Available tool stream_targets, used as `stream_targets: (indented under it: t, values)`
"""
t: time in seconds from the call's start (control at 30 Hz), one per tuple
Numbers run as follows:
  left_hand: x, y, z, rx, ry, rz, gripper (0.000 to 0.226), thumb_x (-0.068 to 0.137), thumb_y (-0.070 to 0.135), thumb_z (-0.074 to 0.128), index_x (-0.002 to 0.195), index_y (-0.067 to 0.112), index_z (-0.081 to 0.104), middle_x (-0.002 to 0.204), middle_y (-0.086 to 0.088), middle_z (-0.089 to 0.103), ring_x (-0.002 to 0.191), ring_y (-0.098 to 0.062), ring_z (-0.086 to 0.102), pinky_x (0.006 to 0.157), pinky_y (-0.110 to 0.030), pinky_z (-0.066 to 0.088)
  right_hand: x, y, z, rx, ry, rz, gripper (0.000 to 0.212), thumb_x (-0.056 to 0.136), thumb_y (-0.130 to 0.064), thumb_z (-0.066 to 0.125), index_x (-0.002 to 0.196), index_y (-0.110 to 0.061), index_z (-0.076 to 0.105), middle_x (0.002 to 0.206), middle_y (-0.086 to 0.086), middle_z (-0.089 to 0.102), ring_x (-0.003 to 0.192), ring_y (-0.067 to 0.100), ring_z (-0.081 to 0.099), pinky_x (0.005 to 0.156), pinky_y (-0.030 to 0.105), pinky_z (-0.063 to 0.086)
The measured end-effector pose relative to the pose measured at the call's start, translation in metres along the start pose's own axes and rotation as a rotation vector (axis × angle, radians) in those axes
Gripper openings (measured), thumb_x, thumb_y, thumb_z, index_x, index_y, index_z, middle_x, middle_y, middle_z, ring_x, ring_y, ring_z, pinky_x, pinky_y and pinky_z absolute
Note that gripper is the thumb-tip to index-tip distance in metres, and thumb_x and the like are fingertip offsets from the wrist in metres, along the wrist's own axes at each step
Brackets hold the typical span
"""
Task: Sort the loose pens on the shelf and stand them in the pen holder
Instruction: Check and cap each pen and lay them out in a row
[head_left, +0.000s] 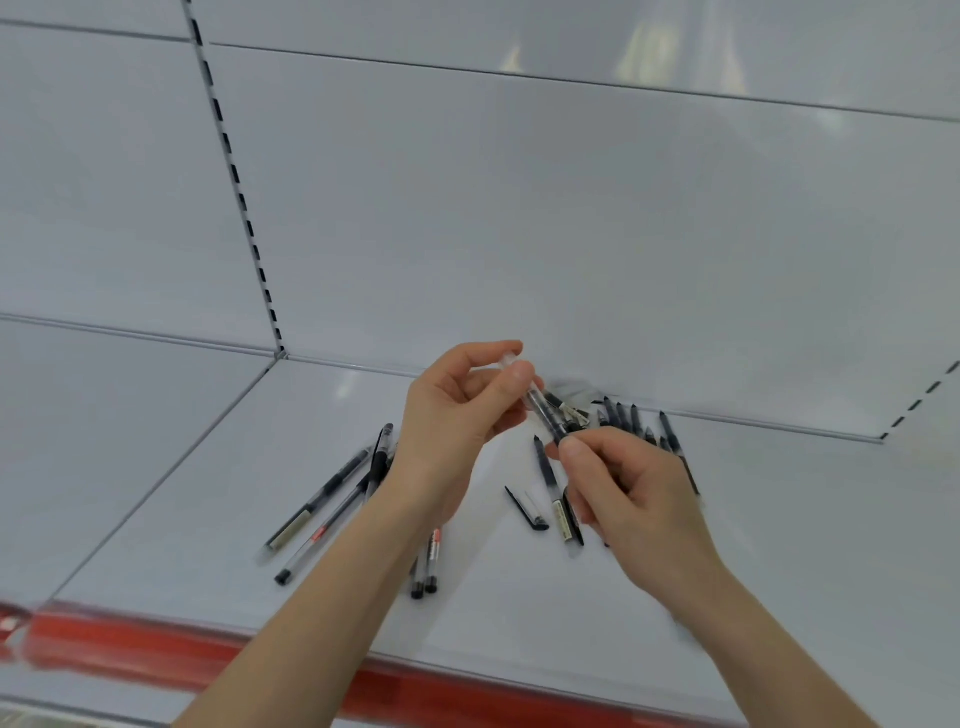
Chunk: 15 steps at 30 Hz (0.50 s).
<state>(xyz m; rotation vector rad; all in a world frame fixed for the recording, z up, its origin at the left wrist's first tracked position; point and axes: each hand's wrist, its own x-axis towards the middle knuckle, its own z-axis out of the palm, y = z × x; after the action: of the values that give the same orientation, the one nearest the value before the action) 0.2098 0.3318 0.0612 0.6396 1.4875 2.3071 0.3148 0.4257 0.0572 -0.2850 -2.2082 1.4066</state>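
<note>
Nearest: red front strip (156, 644) of the shelf (208, 467), both forearms reaching in over it. Next, loose pens flat on the shelf: left group (332, 487) fanned beside the L forearm, a pair (425, 577) poking out from under it, single pen (560, 512) plus what looks like a detached cap (525, 512) nr centre.

Above those, one held pen (543, 410), off the shelf, tilted, pinched at both ends: left hand (457, 421) w/ thumb and fingers on the upper end, right hand (628, 493) w/ thumb and fingers on the lower end.

Behind, back cluster (621, 415) agst the rear wall (571, 234), partly hidden by the R hand. Pen holder: not in view.

Risks, as judged:
- Could slip if either pinch eases. Smooth barrel, so would drop into the pile & scatter it.
- Could knock the pair toward the front edge w/ the L forearm.
- Could mix types if rushed. Labels too blurred to tell apart.
</note>
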Motion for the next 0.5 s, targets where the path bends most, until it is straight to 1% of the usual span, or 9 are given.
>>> stream_targets:
  t: [0.07,0.17,0.27,0.33,0.4,0.5]
  values:
    - [0.001,0.002,0.000,0.013,0.016,0.010,0.009,0.083,0.012,0.062,0.091,0.017,0.065,0.067,0.000,0.070,0.067,-0.011,0.062,0.072,-0.024,0.054,0.002,-0.001,0.001,0.016,0.011,0.005,0.026,0.089,-0.026,0.054,0.068,-0.012,0.062,0.044,-0.006,0.047,0.041,0.005,0.039,0.042,0.013,0.031]
    - [0.003,0.005,-0.001,0.024,0.019,0.014,0.009,0.084,0.012,0.062,0.091,0.017,0.065,0.067,0.000,0.070,0.068,-0.010,0.063,0.069,-0.022,0.054,0.004,-0.004,0.002,0.027,0.001,0.006,0.027,0.089,-0.025,0.055,0.068,-0.010,0.062,0.044,-0.006,0.047,0.042,0.004,0.040,0.042,0.011,0.032]
    - [0.002,0.004,-0.005,0.011,0.026,-0.016,0.010,0.085,0.012,0.061,0.093,0.017,0.064,0.069,0.000,0.070,0.069,-0.011,0.064,0.069,-0.023,0.056,0.006,-0.006,0.003,0.054,-0.043,0.058,0.024,0.090,-0.016,0.052,0.069,-0.011,0.063,0.043,-0.005,0.046,0.039,0.003,0.038,0.041,0.010,0.030]
    - [0.001,0.001,-0.007,-0.012,0.030,-0.045,0.010,0.086,0.012,0.060,0.094,0.017,0.064,0.070,0.001,0.070,0.069,-0.011,0.064,0.068,-0.022,0.055,0.007,-0.006,0.002,0.073,-0.088,0.114,0.025,0.092,-0.016,0.049,0.073,-0.012,0.064,0.042,-0.005,0.047,0.037,0.003,0.037,0.040,0.011,0.030]
    - [0.000,-0.001,-0.010,-0.022,0.042,-0.066,0.010,0.086,0.012,0.060,0.094,0.016,0.065,0.069,0.001,0.070,0.066,-0.010,0.064,0.066,-0.020,0.055,0.009,-0.007,0.000,0.092,-0.162,0.181,0.025,0.094,-0.019,0.046,0.080,-0.010,0.066,0.044,-0.003,0.053,0.038,0.006,0.040,0.040,0.013,0.033]
    - [0.004,-0.003,-0.017,0.002,0.079,-0.090,0.009,0.086,0.013,0.060,0.092,0.016,0.066,0.066,0.002,0.069,0.064,-0.009,0.063,0.063,-0.020,0.055,0.015,-0.004,-0.002,0.064,-0.260,0.219,0.028,0.096,-0.024,0.043,0.087,-0.010,0.066,0.056,0.002,0.064,0.044,0.009,0.052,0.044,0.017,0.042]
